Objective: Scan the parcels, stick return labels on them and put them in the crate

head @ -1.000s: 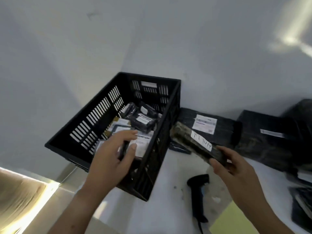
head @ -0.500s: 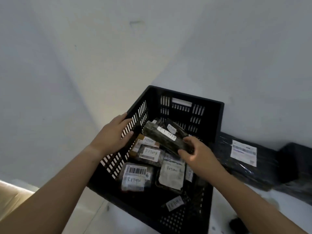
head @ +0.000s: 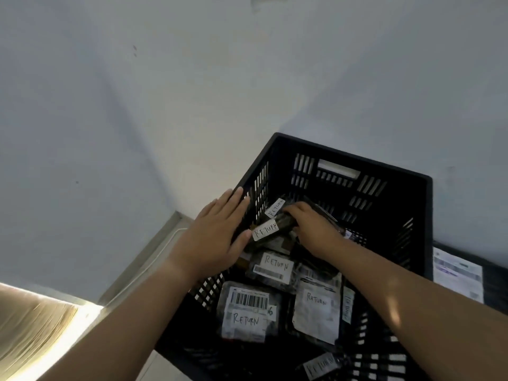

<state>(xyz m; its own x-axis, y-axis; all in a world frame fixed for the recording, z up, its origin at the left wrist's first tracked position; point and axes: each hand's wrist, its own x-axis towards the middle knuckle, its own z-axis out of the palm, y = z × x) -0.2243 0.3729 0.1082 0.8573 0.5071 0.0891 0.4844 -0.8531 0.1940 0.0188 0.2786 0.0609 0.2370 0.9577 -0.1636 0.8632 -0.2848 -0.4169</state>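
A black slatted crate (head: 412, 182) fills the lower right and holds several dark parcels with white RETURN labels. My right hand (head: 313, 229) reaches down inside it, fingers curled over a dark wrapped parcel (head: 283, 224) whose RETURN label (head: 265, 229) faces up. That parcel lies low among the others near the crate's left wall. My left hand (head: 217, 232) lies flat with straight fingers on the crate's left rim. Below the hands lie a barcoded parcel (head: 247, 312) and a grey-labelled parcel (head: 316, 309).
A black parcel with a white shipping label (head: 457, 273) lies on the table just right of the crate. White walls meet in a corner behind the crate. A lit wooden surface (head: 33, 325) shows at the lower left.
My right hand carried the parcel from the table over the crate and lowered it in among the others. My left hand moved from inside the crate onto its left rim. The view swung left.
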